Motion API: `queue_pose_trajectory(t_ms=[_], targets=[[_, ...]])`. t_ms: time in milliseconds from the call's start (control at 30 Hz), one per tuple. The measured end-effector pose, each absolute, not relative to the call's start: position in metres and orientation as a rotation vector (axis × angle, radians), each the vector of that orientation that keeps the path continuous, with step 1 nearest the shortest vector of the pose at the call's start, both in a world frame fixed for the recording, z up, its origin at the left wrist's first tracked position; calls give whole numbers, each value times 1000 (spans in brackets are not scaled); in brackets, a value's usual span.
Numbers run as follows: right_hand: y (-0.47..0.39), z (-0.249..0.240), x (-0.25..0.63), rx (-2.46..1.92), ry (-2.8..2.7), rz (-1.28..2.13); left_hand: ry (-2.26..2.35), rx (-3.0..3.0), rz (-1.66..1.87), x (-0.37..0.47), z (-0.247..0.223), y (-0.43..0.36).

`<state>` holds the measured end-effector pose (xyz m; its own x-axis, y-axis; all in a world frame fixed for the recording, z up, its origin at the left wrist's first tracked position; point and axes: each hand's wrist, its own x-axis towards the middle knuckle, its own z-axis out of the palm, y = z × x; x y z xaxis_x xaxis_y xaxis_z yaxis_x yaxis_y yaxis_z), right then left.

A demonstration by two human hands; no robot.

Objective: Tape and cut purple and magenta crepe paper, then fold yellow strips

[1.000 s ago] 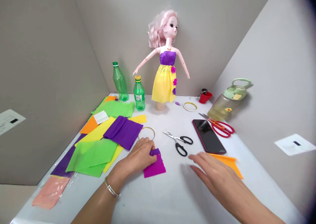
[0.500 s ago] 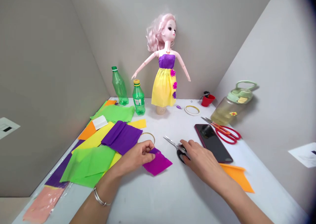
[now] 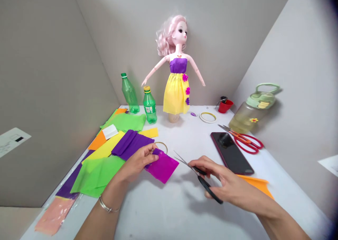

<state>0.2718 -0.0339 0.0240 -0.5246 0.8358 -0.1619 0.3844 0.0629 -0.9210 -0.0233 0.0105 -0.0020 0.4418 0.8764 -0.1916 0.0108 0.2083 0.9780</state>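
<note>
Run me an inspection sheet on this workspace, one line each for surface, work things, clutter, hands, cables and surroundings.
Surface: white table, items along its left, back and right sides.
Work things: magenta sheet, flat and angled; black-handled scissors, blades slightly apart, tips close to the sheet's edge, contact unclear.
Clutter: overlapping coloured sheets on the left; two green bottles behind; phone, red-handled scissors and water bottle on the right.
Hands: left hand pinches the magenta sheet; right hand holds the black-handled scissors.
Cables: nothing seen.
Surroundings: grey walls; dressed doll upright at the back.
</note>
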Motion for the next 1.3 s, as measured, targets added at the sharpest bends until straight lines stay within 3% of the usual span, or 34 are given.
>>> queue_pose_trajectory(t_ms=[1300], targets=[[-40, 31, 257, -1264, -1864, 1571, 905, 1189, 760, -27, 7, 9]])
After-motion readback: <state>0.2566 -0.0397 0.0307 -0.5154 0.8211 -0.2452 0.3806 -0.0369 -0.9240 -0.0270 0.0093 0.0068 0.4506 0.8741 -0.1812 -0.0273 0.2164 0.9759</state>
